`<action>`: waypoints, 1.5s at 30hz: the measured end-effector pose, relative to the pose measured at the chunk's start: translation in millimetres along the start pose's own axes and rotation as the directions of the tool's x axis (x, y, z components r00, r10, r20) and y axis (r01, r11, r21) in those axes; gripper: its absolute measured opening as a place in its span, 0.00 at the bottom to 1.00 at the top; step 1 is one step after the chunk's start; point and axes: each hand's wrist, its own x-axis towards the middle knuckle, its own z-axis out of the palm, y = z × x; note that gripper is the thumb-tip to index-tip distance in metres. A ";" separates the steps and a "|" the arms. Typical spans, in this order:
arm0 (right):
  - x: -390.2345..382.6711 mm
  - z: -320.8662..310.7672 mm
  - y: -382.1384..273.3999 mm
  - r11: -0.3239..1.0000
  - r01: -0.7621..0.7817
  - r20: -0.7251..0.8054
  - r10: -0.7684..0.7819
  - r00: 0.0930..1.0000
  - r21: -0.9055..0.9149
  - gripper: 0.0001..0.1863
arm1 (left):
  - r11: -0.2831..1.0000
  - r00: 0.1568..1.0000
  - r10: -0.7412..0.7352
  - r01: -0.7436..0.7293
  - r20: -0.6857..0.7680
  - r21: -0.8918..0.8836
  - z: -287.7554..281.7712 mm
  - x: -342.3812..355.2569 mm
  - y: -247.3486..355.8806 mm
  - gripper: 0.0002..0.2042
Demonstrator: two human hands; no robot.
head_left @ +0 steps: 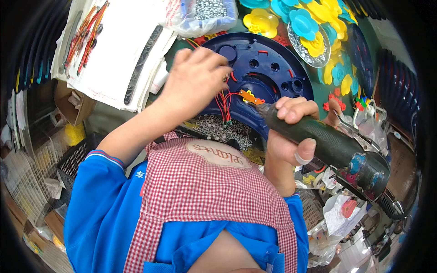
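Note:
My right hand [296, 129] is wrapped round a black electric screwdriver [325, 141]. Its tip points at a small orange circuit board [251, 97], which lies on a round dark blue plastic housing [284, 61]; whether tip and board touch is hard to tell. Red wires [222, 102] run from the board and hang over the housing's near edge. Above the housing's left part is my left hand [198, 75], slightly blurred, with its fingers curled together; what they pinch, if anything, is hidden.
Loose screws [218, 129] fill a tray by my apron. A lined tub of screws [209, 9] stands at the back. White sheets [116, 45] with wired parts [88, 38] lie left. Yellow and turquoise flower-shaped pieces [304, 24] are heaped back right, round a clear dish [325, 53].

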 end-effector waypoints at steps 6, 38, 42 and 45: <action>-9.1 -49.4 -19.3 0.985 0.104 -0.017 -0.108 0.994 -0.140 0.43 | 1.000 0.999 -0.023 0.023 0.035 -0.005 9.1 10.6 1.5 0.11; -66.2 -114.3 -16.0 0.945 0.140 -0.067 -0.167 0.984 -0.295 0.41 | 0.845 0.976 0.194 -0.113 0.103 -0.522 30.5 10.9 16.7 0.09; -53.1 -110.7 -28.7 0.984 -0.009 -0.246 -0.036 0.968 -0.179 0.56 | 0.894 0.880 0.049 0.173 0.473 -0.414 0.6 50.3 21.4 0.12; -42.8 -98.7 -32.3 0.994 0.094 -0.248 -0.104 0.963 -0.052 0.52 | 0.722 0.876 0.256 0.107 0.408 -0.683 18.8 80.4 38.2 0.12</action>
